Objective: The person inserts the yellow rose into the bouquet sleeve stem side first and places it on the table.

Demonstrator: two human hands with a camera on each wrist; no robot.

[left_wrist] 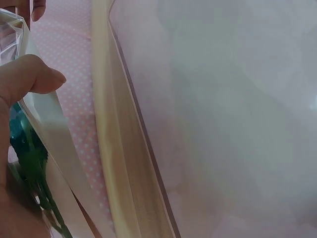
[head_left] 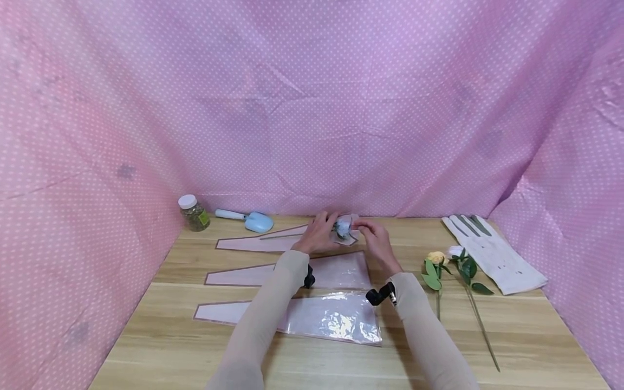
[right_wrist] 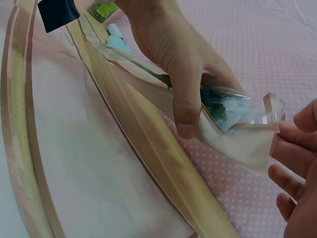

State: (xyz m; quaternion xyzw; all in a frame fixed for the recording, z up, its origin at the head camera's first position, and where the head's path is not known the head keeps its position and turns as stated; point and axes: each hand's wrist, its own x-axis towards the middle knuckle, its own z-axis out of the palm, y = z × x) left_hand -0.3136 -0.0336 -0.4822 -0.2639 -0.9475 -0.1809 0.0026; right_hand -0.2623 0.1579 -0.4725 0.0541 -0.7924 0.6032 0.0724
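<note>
A blue artificial rose (head_left: pixel 343 228) lies inside a clear-fronted flower sleeve (head_left: pixel 244 244) with a dark border, its stem pointing left. My left hand (head_left: pixel 318 234) grips the sleeve just below the bloom; in the left wrist view the thumb (left_wrist: pixel 37 74) lies over its edge, with green leaves (left_wrist: pixel 32 166) beneath. At the wide mouth, my right hand (head_left: pixel 377 244) pinches the sleeve's rim between thumb and fingers. The right wrist view shows the mouth bent upward, the blue petals (right_wrist: pixel 235 109) behind clear film.
Two flat flower sleeves, a middle one (head_left: pixel 341 269) and a front one (head_left: pixel 322 319), lie nearer me. Back left are a lidded jar (head_left: pixel 195 214) and a light-blue trowel (head_left: pixel 258 222). To the right lie a yellow rose (head_left: pixel 437 258), a white rose (head_left: pixel 457 251) and white gloves (head_left: pixel 507 265).
</note>
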